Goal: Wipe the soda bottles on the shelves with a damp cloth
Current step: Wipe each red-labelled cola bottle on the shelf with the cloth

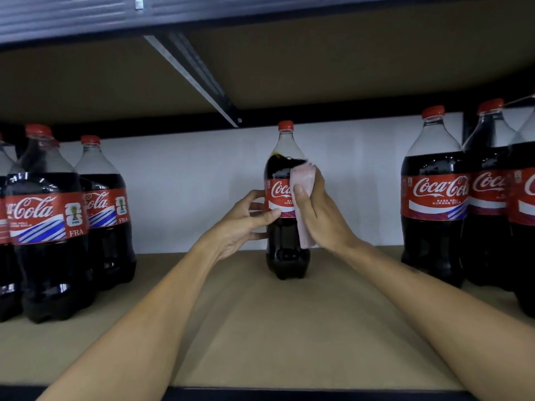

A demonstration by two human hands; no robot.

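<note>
Now: bottle [282,238] upright on shelf [260,328], centre of frame, standing alone. Left hand [243,218]: fingers curled round label. Right hand [321,215]: fingers grip cloth [302,180] against bottle's right side. Risk: hard sideways rub on damp plastic, left hold slips, bottle topples.

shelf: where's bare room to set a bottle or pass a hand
Bare shelf board lies either side of the middle bottle, gripped by the left hand, the cloth in the right hand against it: gaps toward the left bottle group and the right bottle group. Both ends are crowded.
</note>
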